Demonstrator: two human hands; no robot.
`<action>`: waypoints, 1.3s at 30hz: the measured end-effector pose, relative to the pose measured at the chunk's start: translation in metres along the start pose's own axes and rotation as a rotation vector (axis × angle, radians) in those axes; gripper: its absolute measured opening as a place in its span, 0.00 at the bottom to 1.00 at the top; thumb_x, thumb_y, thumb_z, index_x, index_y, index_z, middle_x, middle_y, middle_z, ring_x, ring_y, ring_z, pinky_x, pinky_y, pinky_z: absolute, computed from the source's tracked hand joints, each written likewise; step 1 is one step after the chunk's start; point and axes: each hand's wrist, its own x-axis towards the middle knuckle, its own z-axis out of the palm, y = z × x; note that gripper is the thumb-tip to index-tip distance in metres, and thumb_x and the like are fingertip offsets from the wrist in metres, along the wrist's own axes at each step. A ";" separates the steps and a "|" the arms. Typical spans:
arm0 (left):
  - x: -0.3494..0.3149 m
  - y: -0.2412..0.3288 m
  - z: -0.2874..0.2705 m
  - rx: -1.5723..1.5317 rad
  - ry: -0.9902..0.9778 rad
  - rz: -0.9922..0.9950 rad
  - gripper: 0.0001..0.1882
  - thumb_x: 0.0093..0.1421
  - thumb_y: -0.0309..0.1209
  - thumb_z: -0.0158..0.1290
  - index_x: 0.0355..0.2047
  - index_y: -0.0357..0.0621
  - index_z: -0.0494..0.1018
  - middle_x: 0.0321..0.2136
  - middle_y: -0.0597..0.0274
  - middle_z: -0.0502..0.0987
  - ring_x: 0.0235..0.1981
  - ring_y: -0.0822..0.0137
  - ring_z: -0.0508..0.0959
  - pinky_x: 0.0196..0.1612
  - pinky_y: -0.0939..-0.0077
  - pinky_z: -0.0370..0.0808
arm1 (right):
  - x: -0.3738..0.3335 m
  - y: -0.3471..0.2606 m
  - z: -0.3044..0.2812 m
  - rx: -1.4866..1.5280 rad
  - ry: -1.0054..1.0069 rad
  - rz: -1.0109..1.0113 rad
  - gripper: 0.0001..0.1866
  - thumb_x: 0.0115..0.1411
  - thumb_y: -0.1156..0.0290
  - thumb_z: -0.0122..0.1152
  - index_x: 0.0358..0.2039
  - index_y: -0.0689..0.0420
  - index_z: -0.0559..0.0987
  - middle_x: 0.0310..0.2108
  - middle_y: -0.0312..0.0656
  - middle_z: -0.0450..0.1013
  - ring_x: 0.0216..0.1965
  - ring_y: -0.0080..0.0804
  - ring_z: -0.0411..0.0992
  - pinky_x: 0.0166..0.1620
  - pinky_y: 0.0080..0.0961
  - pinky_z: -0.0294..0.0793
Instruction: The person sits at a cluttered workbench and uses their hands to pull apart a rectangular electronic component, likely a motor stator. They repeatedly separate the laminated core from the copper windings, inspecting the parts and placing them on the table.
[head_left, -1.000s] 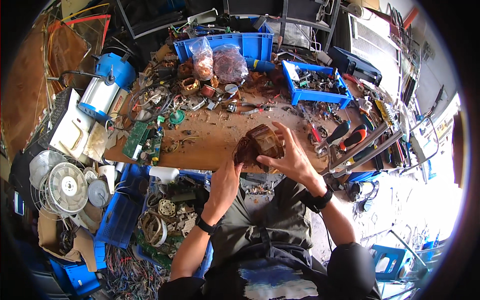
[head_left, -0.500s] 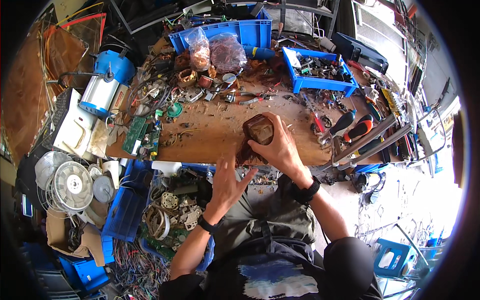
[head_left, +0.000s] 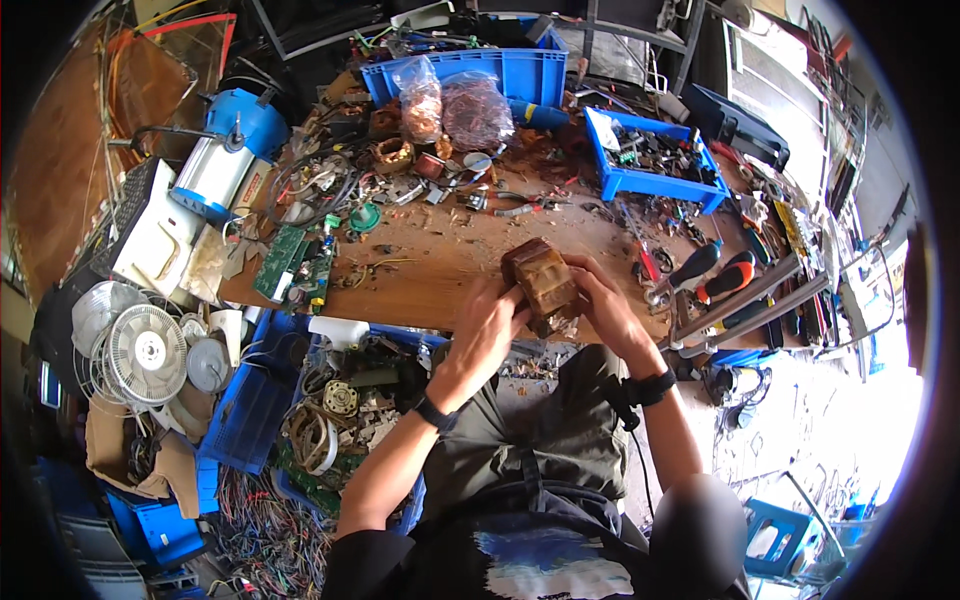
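Note:
A boxy brown block (head_left: pixel 546 280), like a transformer coil with tan sides, is held tilted over the front edge of the bench. My right hand (head_left: pixel 612 314) grips it from the right, fingers bent over its far upper side. On the left, the fingers of my left hand (head_left: pixel 484 338) are curled against the block's lower left side and pinch it there. The block partly hides the fingertips of both hands. Small tan scraps lie below it near the edge.
On the wooden bench (head_left: pixel 420 290) lie a green circuit board (head_left: pixel 292 262), pliers (head_left: pixel 520 205), screwdrivers (head_left: pixel 722 276) and bags of copper wire (head_left: pixel 478 110). A metal frame (head_left: pixel 755 308) stands at the right. Below the bench, a blue crate (head_left: pixel 245 400) sits beside a fan (head_left: pixel 150 350).
My left hand has come up from below the bench edge to the block. The block has been turned and now shows a different face, and my right hand has shifted to its right side.

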 end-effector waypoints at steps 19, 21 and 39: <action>-0.009 0.002 0.027 -0.271 0.099 -0.265 0.17 0.65 0.23 0.62 0.54 0.34 0.82 0.47 0.39 0.82 0.43 0.47 0.86 0.45 0.64 0.83 | 0.021 -0.005 -0.018 -0.218 0.219 -0.070 0.12 0.73 0.65 0.67 0.49 0.61 0.83 0.39 0.36 0.81 0.42 0.19 0.79 0.46 0.21 0.80; -0.013 -0.004 0.026 -0.508 0.084 -0.340 0.14 0.70 0.23 0.59 0.54 0.33 0.82 0.49 0.43 0.84 0.47 0.57 0.86 0.50 0.66 0.82 | 0.022 -0.010 -0.015 -0.203 0.269 -0.149 0.12 0.71 0.66 0.69 0.47 0.62 0.83 0.37 0.35 0.81 0.39 0.19 0.78 0.43 0.21 0.79; -0.017 0.007 -0.023 -0.486 0.302 -0.170 0.30 0.70 0.26 0.61 0.71 0.37 0.68 0.62 0.43 0.76 0.60 0.46 0.80 0.61 0.58 0.77 | 0.005 -0.053 0.109 -0.866 0.240 -0.621 0.13 0.68 0.63 0.69 0.40 0.59 0.77 0.39 0.49 0.76 0.37 0.53 0.79 0.43 0.43 0.79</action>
